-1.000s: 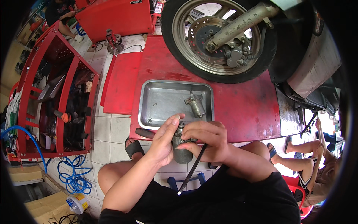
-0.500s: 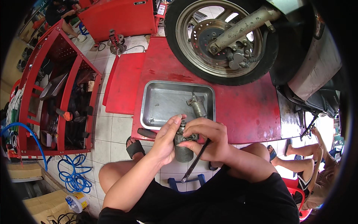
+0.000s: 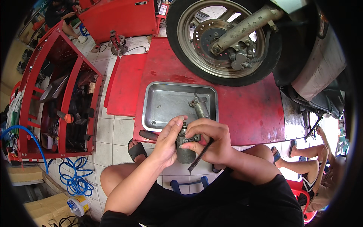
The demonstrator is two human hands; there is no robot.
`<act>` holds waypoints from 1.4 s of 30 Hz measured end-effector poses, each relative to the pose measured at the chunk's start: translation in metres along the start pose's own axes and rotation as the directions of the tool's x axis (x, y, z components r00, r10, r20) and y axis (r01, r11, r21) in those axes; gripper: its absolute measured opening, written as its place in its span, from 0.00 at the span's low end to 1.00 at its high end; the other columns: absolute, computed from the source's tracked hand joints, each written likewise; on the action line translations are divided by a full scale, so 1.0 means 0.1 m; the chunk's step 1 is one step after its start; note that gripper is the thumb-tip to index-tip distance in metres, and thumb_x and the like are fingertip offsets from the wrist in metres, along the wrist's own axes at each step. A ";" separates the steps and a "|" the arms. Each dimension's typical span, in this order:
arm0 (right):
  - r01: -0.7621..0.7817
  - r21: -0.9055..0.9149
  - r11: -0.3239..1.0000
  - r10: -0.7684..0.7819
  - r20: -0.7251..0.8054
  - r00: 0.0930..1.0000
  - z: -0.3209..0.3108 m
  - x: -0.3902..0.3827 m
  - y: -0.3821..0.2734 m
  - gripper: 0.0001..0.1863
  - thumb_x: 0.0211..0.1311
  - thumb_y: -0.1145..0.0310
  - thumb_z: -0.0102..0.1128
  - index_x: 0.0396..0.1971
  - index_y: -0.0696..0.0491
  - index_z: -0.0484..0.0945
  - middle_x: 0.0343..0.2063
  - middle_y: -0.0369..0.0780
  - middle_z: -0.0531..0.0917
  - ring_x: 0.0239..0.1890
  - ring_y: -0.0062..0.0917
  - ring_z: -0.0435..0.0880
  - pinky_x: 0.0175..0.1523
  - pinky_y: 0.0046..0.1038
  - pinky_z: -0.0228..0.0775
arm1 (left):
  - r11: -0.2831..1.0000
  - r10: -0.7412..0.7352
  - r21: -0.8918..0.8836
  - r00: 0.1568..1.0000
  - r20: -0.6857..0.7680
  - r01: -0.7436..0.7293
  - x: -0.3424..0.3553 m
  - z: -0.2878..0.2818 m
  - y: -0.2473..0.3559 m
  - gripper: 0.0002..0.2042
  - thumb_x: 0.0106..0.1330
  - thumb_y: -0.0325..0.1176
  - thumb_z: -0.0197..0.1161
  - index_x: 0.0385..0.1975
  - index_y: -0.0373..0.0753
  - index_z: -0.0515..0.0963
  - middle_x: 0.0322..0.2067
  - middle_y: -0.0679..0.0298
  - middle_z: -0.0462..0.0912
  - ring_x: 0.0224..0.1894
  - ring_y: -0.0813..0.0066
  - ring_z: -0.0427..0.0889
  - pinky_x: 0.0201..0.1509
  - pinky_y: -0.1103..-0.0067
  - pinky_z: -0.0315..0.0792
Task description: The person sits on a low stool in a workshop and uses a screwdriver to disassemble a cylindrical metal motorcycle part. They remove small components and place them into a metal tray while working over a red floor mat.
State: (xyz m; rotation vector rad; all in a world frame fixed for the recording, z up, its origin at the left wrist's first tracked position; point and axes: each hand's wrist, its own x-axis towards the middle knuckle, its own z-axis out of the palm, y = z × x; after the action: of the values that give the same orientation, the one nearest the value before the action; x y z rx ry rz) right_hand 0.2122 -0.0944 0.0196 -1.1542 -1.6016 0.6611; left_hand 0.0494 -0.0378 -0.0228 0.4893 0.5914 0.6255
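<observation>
We record: 1 red cart (image 3: 69, 87); 1 steel tray (image 3: 170, 106) on the red bench (image 3: 245, 113); our left hand (image 3: 165, 145), clamped around 1 grey metal cylinder (image 3: 186, 154) near the tray; 1 similar cylinder (image 3: 200, 109) inside the tray; 1 dark rod (image 3: 199, 157) in our right hand (image 3: 216, 140), which also grips the held cylinder.

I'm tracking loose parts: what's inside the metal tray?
A metal cylinder and small metal pieces. Left hand and right hand hide part of the tray; what's there can't be seen.
</observation>
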 end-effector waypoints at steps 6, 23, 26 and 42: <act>0.084 0.023 0.996 -0.086 0.065 0.994 -0.08 0.07 -0.09 0.13 0.51 0.77 0.76 0.37 0.57 0.83 0.41 0.41 0.87 0.38 0.31 0.88 0.39 0.27 0.81 | 1.000 0.016 0.005 1.000 0.010 -0.017 0.00 -0.01 0.02 0.23 0.77 0.48 0.55 0.61 0.37 0.68 0.49 0.56 0.77 0.49 0.70 0.81 0.50 0.74 0.81; 0.228 -0.148 0.962 -0.211 0.121 0.970 -0.10 0.03 0.08 0.13 0.47 0.76 0.77 0.33 0.55 0.83 0.38 0.41 0.88 0.35 0.31 0.90 0.37 0.26 0.83 | 1.000 0.014 0.018 1.000 -0.024 -0.013 0.04 -0.03 -0.05 0.23 0.78 0.47 0.55 0.62 0.37 0.67 0.46 0.57 0.77 0.45 0.71 0.83 0.49 0.74 0.83; 0.229 -0.167 0.959 -0.213 0.107 0.971 -0.11 0.05 0.07 0.13 0.47 0.76 0.77 0.34 0.56 0.83 0.38 0.42 0.88 0.36 0.31 0.90 0.36 0.26 0.83 | 1.000 0.013 0.023 1.000 -0.020 -0.013 0.05 -0.03 -0.05 0.22 0.78 0.47 0.55 0.61 0.38 0.67 0.46 0.57 0.78 0.45 0.72 0.83 0.48 0.74 0.83; 0.346 -0.146 0.927 -0.336 0.088 0.938 -0.08 0.06 0.20 0.17 0.47 0.73 0.80 0.38 0.58 0.84 0.37 0.44 0.88 0.36 0.32 0.90 0.37 0.27 0.83 | 0.998 0.029 0.055 0.997 -0.072 -0.025 0.00 -0.04 0.00 0.21 0.78 0.48 0.55 0.60 0.39 0.69 0.42 0.59 0.80 0.42 0.75 0.83 0.42 0.76 0.83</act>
State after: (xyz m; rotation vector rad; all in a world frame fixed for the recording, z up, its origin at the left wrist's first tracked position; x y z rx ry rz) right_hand 0.2267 -0.0824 0.0081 -0.9399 -1.8786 0.3472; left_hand 0.0475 -0.0369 -0.0259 0.5270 0.6733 0.6563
